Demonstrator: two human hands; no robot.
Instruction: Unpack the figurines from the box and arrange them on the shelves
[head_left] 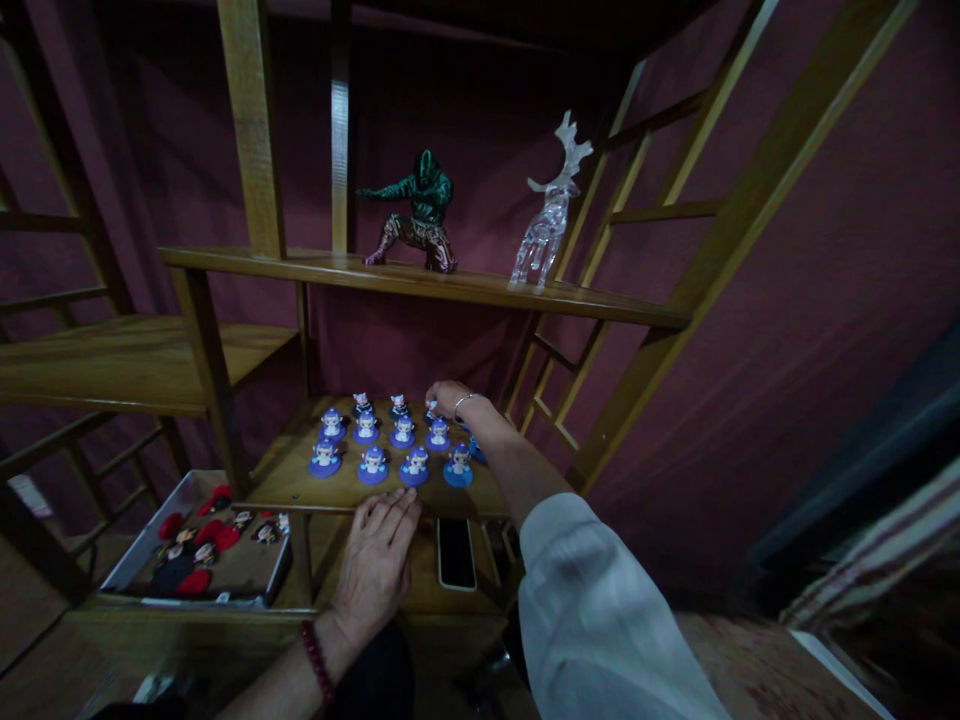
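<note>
My right hand (450, 398) reaches to the back row of the small shelf and pinches a small dark-and-white figurine (431, 411), its base partly hidden. Two similar figurines, one at the left (362, 404) and one in the middle (398, 406), stand in the same row. Several white figurines with purple hair on round purple bases, such as this front one (414, 467), fill the rows before them. One front figurine (458, 466) has a blue base. My left hand (381, 555) holds nothing; its outstretched fingers rest at the shelf's front edge, just below the front row.
A box (274, 575) of red and black figurines stands lower left. A phone (456, 553) lies on the lower board. On the upper shelf (480, 288) stand a green-and-bronze crouching statue (426, 205) and a clear deer (546, 230). A slanted wooden lattice bounds the right side.
</note>
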